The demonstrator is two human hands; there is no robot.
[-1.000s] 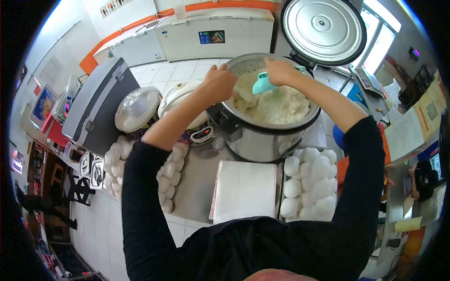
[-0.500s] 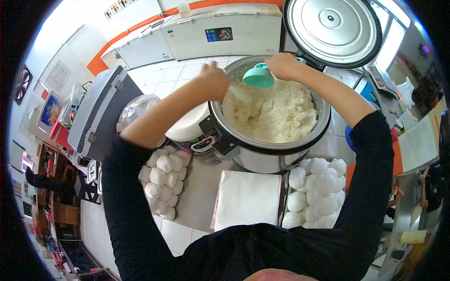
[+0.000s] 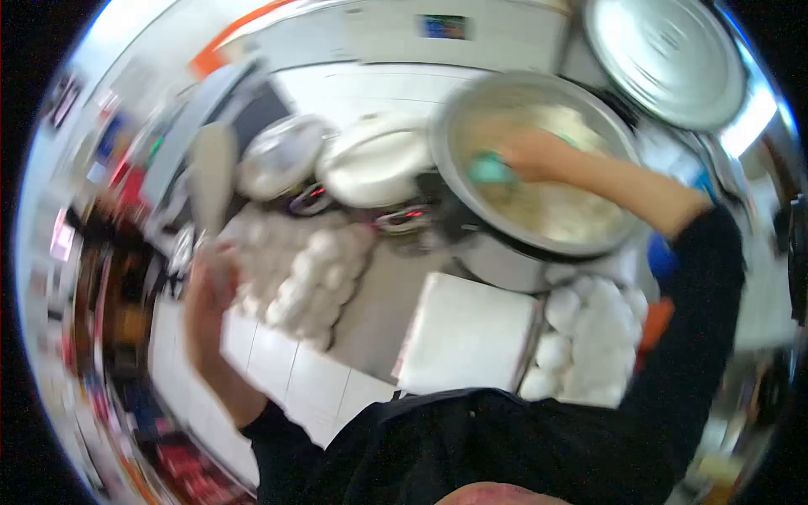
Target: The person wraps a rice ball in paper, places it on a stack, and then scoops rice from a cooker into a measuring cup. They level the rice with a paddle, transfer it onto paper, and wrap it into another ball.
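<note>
Out at the left, my left hand (image 3: pixel 214 271) is closed around the handle of a white rice paddle (image 3: pixel 214 168), its blade pointing up and blurred by motion. My right hand (image 3: pixel 539 155) reaches into a large open rice cooker (image 3: pixel 451 151) and grips a turquoise cup (image 3: pixel 491 168). The cup is low inside the pot, beside the white cooked rice (image 3: pixel 581 220); blur hides whether it touches the rice. In front of the cooker lies a stack of white sheets (image 3: pixel 467 332).
White round bundles (image 3: pixel 316 269) sit on the left of the table, and more bundles (image 3: pixel 593 337) on the right. Two smaller cookers with a white lid (image 3: pixel 376 160) and a plastic-covered top (image 3: pixel 284 156) stand left. The cooker's raised lid (image 3: pixel 665 59) is behind right.
My left hand has swung from the pot to the far left with the paddle. My right hand has lowered the cup into the pot. The whole view has shifted.
</note>
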